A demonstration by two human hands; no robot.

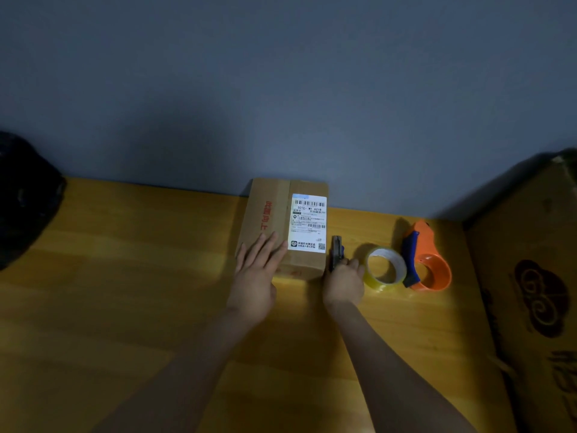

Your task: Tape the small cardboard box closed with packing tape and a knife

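Setting: dim indoor room, most likely a home or small parcel-packing corner; exact type cannot be told. Evidence: bare grey wall (281,89) directly behind a yellow wooden table (125,292). Packing supplies on the table: roll of clear packing tape (386,269), orange tape dispenser (429,260). Large printed cardboard carton (530,276) at right edge. Dark bag-like object (25,198) at left, unclear.

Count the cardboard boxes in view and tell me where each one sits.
2: the small cardboard box at the table's back edge under the left hand, and a large cardboard box at the far right, partly out of frame.
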